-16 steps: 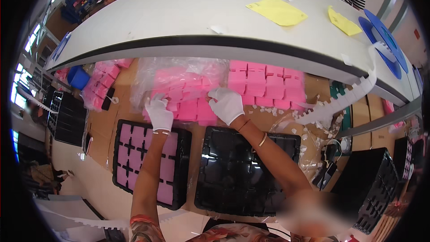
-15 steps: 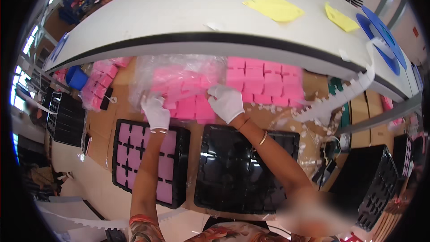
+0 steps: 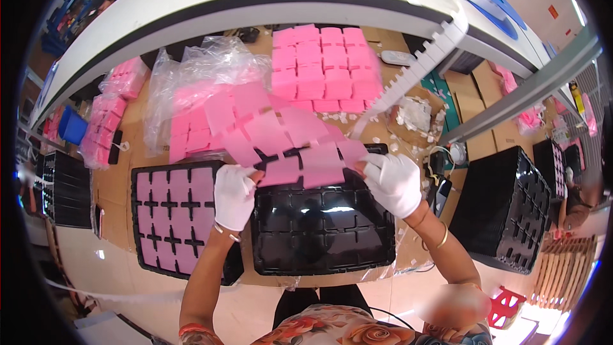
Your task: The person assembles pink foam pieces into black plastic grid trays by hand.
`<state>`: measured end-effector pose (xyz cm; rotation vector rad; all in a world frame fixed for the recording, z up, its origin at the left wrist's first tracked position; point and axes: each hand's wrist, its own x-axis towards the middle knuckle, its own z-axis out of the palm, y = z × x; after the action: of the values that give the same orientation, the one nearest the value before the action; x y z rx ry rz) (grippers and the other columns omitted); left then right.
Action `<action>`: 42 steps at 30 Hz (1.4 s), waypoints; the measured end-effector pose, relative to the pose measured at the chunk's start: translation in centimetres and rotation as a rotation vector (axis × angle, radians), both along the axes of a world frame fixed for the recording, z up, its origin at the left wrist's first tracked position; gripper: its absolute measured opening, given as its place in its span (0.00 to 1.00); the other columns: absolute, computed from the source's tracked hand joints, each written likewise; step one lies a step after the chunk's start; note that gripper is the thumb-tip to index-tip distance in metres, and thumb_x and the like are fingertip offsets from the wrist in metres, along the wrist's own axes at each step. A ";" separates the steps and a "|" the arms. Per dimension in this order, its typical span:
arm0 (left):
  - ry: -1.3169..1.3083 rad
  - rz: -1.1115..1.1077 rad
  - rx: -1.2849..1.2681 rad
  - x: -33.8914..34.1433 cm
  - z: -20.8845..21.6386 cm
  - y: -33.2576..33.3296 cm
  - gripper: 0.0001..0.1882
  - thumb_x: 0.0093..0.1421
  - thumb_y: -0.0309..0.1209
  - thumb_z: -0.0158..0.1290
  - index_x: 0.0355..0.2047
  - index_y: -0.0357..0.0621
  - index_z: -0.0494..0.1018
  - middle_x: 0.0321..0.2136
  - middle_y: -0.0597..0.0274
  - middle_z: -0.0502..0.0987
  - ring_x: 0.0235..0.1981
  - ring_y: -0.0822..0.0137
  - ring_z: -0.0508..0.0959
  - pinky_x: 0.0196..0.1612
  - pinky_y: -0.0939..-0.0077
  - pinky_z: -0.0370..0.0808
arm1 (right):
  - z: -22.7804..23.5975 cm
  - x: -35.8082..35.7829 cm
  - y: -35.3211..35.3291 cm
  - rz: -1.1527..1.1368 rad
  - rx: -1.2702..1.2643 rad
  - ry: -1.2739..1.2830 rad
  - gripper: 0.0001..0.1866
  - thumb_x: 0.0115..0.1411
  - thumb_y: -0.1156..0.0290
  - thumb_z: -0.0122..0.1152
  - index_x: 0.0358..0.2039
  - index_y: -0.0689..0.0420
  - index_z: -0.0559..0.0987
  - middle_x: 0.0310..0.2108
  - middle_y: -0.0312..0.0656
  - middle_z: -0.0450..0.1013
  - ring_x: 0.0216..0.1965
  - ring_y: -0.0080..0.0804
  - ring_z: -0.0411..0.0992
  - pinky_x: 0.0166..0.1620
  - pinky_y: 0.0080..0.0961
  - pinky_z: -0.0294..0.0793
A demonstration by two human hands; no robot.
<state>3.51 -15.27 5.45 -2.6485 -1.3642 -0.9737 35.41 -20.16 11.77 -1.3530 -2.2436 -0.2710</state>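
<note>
A thin pink sheet (image 3: 265,129) with cross-shaped cut-outs is stretched between my two white-gloved hands, its far part rising and bending back. My left hand (image 3: 235,197) pinches its near left corner, and my right hand (image 3: 394,184) pinches the near right corner. Below the sheet lies a black plastic tray (image 3: 322,233) with moulded compartments. Left of it, another black tray (image 3: 135,217) carries a similar pink sheet (image 3: 167,220) laid flat; my left hand is over its right edge. Behind the held sheet is a pile of pink sheets (image 3: 185,134), partly under clear plastic film.
A thick pink stack (image 3: 325,57) stands under the white shelf (image 3: 211,9). A white toothed strip (image 3: 415,67) hangs down at the right. Stacked black trays (image 3: 504,211) stand at the right, others (image 3: 67,188) at the left. A blue bin (image 3: 73,124) sits at the far left.
Both hands have come back toward me from the pink pile, now holding one sheet spread between them over the middle tray. My view has shifted downward and to the right.
</note>
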 end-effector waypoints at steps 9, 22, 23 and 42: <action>0.020 -0.098 -0.021 4.1 -0.6 1.4 0.04 0.47 0.27 0.58 0.26 0.44 0.77 0.25 0.56 0.75 0.29 0.51 0.73 0.34 0.61 0.69 | -3.7 3.4 -3.6 -0.270 0.046 0.194 0.07 0.47 0.77 0.59 0.28 0.52 0.78 0.32 0.36 0.75 0.25 0.36 0.75 0.28 0.28 0.74; -0.267 -0.078 0.012 7.1 8.5 4.1 0.12 0.50 0.22 0.57 0.37 0.47 0.79 0.30 0.55 0.79 0.28 0.57 0.79 0.33 0.72 0.75 | 1.7 2.5 -2.6 -0.375 -0.073 1.025 0.11 0.59 0.81 0.54 0.42 0.58 0.76 0.33 0.39 0.77 0.23 0.21 0.77 0.24 0.15 0.73; -0.255 -0.080 -0.019 6.2 7.8 3.8 0.12 0.50 0.21 0.57 0.36 0.47 0.79 0.29 0.57 0.79 0.26 0.57 0.78 0.30 0.72 0.74 | 1.6 2.4 -2.9 -0.377 -0.115 0.933 0.14 0.57 0.85 0.52 0.43 0.58 0.76 0.35 0.40 0.77 0.23 0.21 0.77 0.25 0.15 0.73; -0.730 -0.106 -0.942 13.1 1.8 11.7 0.13 0.61 0.27 0.48 0.46 0.39 0.71 0.31 0.56 0.77 0.23 0.66 0.81 0.23 0.79 0.76 | -5.7 3.1 3.5 0.217 -0.453 2.132 0.14 0.67 0.68 0.46 0.47 0.64 0.64 0.49 0.52 0.66 0.53 0.51 0.68 0.52 0.43 0.74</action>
<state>16.56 -3.60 7.20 -3.1148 -2.3137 -1.7942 38.56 -16.68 6.08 -0.6290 -0.4862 1.2222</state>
